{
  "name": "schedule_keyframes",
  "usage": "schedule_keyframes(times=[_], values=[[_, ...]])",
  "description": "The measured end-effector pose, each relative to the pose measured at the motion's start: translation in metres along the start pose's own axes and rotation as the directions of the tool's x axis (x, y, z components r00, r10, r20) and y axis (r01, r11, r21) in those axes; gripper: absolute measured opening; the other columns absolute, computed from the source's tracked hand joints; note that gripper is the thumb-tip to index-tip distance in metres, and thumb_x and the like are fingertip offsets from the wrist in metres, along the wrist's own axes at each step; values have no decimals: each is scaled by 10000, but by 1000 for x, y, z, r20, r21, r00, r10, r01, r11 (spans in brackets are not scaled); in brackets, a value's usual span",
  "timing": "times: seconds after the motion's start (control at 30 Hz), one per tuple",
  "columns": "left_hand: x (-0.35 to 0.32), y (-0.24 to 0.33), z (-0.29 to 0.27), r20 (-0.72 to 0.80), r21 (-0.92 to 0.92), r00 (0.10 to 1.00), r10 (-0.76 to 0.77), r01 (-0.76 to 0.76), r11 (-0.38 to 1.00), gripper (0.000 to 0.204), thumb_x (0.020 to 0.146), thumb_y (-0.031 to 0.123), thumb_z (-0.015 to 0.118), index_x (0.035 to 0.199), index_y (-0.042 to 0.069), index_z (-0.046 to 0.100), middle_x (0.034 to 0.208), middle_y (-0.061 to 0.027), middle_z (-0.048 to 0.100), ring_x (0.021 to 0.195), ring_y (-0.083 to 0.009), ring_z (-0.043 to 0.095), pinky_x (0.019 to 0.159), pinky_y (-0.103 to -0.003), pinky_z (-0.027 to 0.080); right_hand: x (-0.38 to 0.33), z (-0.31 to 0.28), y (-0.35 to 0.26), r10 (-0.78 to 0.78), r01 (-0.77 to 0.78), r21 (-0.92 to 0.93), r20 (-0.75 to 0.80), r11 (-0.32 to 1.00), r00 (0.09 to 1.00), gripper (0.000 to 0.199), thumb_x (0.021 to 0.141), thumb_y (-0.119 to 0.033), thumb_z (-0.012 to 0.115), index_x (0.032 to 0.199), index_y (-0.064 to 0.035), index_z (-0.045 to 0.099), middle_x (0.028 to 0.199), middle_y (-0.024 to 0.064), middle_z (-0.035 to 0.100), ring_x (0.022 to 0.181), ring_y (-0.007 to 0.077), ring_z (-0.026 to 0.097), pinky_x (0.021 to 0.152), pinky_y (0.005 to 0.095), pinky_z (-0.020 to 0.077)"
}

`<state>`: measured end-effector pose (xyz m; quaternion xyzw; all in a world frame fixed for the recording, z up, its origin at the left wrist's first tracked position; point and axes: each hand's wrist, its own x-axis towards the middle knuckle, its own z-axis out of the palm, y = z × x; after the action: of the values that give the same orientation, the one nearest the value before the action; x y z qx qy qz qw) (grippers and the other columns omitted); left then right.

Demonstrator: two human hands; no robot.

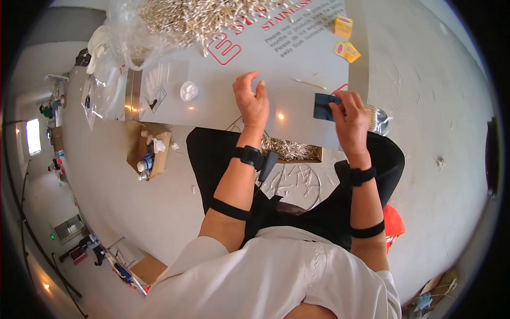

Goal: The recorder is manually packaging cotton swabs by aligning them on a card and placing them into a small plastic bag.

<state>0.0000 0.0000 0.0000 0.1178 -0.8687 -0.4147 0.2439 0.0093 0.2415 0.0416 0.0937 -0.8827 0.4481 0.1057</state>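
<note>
My right hand (pixel 349 119) is closed at the table's right front, its thumb and fingers pinching a flat dark blue piece (pixel 322 107). From the other side of that hand sticks out a clear pack of cotton swabs (pixel 376 118), at the table edge. Whether the blue piece belongs to the pack is hidden by the fingers. My left hand (pixel 251 101) hovers over the middle front of the table, fingers loosely bent, thumb apart, holding nothing. One loose cotton swab (pixel 310 84) lies beyond the right hand. A small clear round tub (pixel 188 91) sits left of my left hand.
A big heap of cotton swabs (pixel 191 21) and a clear plastic bag (pixel 123 32) cover the table's far left. Two yellow packets (pixel 343 25) lie at the far right edge. Below the front edge is a box of swabs (pixel 291 150); a cardboard box (pixel 135 149) stands on the floor.
</note>
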Motion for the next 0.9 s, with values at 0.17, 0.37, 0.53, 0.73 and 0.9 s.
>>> schedule_keyframes(times=[0.17,0.37,0.53,0.73,0.9], values=[[29,-14,-25,170,-100,980,-100,118,988,215,825,1,630,1040,23,624,1002,-117,639,900,-235,619,782,-341,509,18,32,-22,223,-202,129,-177,971,959,179,796,68,630,964,6,640,869,107,610,685,193,593,635,306,494],[19,14,-2,267,-122,955,132,-102,987,284,744,8,710,1015,50,639,1030,-108,640,1003,-315,578,854,-428,475,-8,37,-17,493,-389,430,-162,815,855,95,824,44,649,903,-8,648,782,67,602,689,161,595,652,264,487],[13,40,31,357,46,861,363,-404,913,277,672,5,726,915,98,629,959,-59,590,976,-281,544,818,-415,421,0,59,-30,141,-144,-7,-153,990,978,206,789,28,676,982,-36,645,984,96,603,863,241,606,764,342,497],[25,14,8,302,-15,899,318,-329,944,299,678,-16,709,938,73,591,995,-82,590,1004,-318,533,850,-437,415,19,85,-17,-115,90,-283,-74,955,991,146,790,-72,679,927,-99,636,1052,62,604,994,287,568,863,407,441],[93,-45,-26,-193,316,975,107,-41,948,522,713,70,753,1171,3,511,1160,-208,549,1117,-393,475,979,-480,377,20,87,-21,-77,62,-250,-50,966,996,127,785,-73,678,889,-93,610,1034,59,605,1002,288,562,872,408,432]])
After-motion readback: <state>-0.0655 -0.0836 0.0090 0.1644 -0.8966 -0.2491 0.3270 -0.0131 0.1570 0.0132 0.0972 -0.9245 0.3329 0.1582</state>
